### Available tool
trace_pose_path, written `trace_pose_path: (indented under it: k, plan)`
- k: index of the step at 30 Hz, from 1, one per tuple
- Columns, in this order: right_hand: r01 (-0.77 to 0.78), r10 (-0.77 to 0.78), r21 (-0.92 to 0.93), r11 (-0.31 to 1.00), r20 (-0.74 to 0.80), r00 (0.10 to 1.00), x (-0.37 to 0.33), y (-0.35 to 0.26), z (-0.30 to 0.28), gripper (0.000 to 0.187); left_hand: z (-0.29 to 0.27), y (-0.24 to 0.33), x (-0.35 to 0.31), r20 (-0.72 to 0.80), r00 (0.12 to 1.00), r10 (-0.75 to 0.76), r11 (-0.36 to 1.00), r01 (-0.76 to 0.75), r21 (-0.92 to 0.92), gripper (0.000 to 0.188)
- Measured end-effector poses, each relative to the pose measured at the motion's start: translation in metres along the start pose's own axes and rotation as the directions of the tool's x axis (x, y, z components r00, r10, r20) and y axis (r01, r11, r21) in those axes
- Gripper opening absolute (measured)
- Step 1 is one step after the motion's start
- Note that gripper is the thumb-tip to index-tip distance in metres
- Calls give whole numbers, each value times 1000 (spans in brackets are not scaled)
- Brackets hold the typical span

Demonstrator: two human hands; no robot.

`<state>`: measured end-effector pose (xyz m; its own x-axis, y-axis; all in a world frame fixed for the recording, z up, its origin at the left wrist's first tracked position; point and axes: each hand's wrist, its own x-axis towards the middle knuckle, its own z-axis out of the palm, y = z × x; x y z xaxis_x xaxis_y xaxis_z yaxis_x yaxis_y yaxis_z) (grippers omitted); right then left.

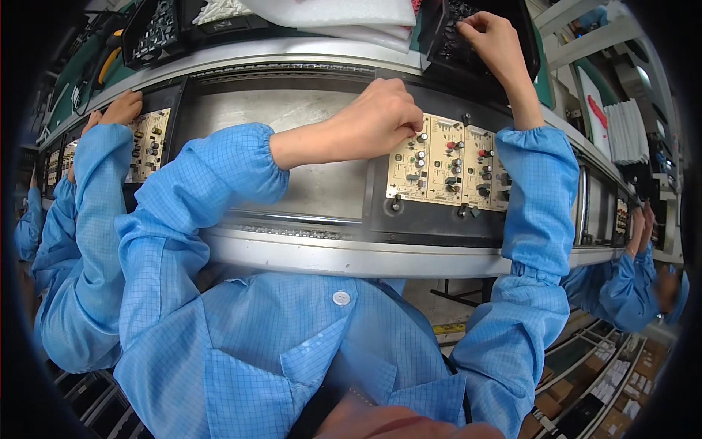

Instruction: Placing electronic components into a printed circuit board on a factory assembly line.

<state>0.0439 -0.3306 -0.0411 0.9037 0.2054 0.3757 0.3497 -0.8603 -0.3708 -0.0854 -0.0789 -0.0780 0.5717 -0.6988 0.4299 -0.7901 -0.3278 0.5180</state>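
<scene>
Over the left edge of a tan circuit board panel [444, 186], my left hand [380, 121] is closed with its fingers curled downward. Whatever its fingertips hold, if anything, is hidden. The panel carries upright capacitors, small red parts and other components, and lies in a black carrier [439, 228] with dark knobs along its edge. My right hand [497, 45] reaches to a black bin [523, 25] of small dark parts [457, 22] beyond the line. Thumb and fingers are pinched together there; what lies between them is too small to make out.
A metal-railed conveyor [329, 252] runs across in front of me. White foam sheets [344, 13] and another bin of dark parts [151, 33] stand along its far side. At the left, a co-worker's hand [123, 108] is by another board [151, 143]; another person's hands [643, 223] show far right.
</scene>
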Motion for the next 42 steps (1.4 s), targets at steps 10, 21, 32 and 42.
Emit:
trace_pose_path:
  k: [10,21,32,42]
  plan:
    - [426,-220,817,388,-366,904,-23,-24,-10,20,-7,10,11,95,995,-9,996,1,85,8]
    - [124,-73,285,951,-183,980,-105,-79,-55,21,3,11,8,37,999,37,998,-39,54,5]
    - [132,-145,282,950,23,989,-190,-102,-45,23,-15,8,-4,180,968,173,978,-191,84,18]
    - [146,-168,315,938,44,985,-222,-120,-35,18,-132,-135,30,-315,949,18,512,262,818,14]
